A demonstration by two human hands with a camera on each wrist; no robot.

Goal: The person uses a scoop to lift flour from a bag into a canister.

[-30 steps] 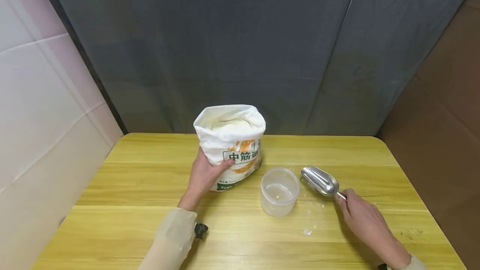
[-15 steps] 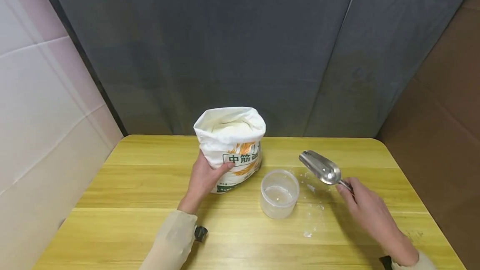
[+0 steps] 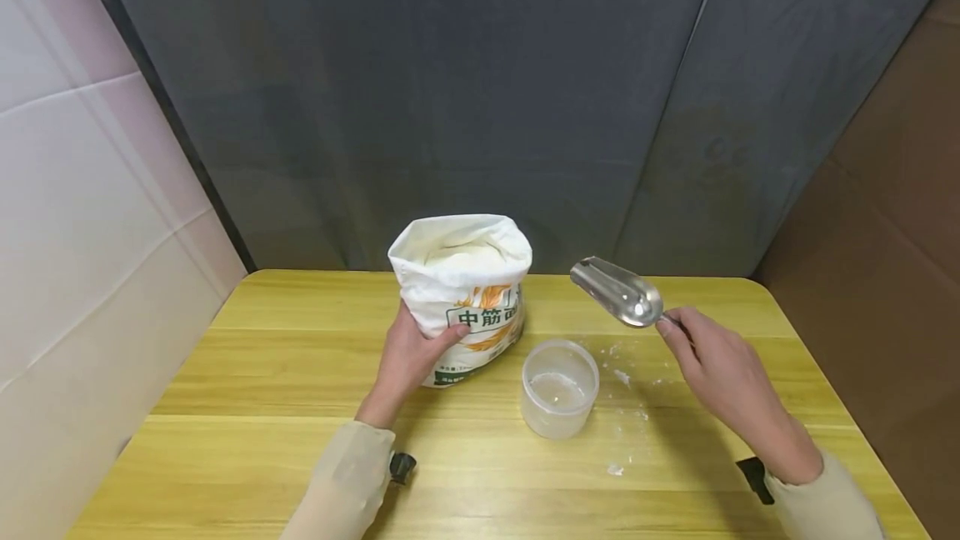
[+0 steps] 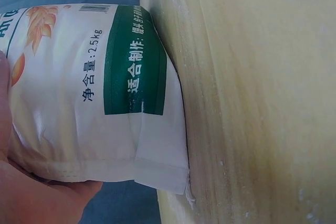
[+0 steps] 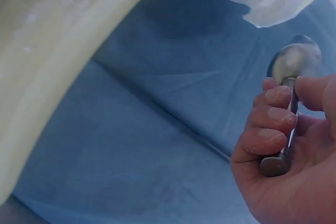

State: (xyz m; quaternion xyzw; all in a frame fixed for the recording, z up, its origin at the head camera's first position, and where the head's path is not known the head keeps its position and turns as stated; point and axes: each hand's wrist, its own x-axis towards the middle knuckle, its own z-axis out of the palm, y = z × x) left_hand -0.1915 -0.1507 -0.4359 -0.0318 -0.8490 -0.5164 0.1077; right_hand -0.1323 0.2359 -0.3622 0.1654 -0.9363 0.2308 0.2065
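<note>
Metal scoop (image 3: 618,294) held in right grip (image 3: 723,369); left grip (image 3: 411,352) holding flour bag (image 3: 483,319); powder-specked wooden table (image 3: 262,398), dark grey backdrop (image 3: 420,107).

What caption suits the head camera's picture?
Left hand grips bag, right hand holds scoop aloft, tub between the hands.

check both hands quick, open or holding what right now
Left hand: holding the side of the white bag.
Right hand: closed, holding the metal scoop.
</note>
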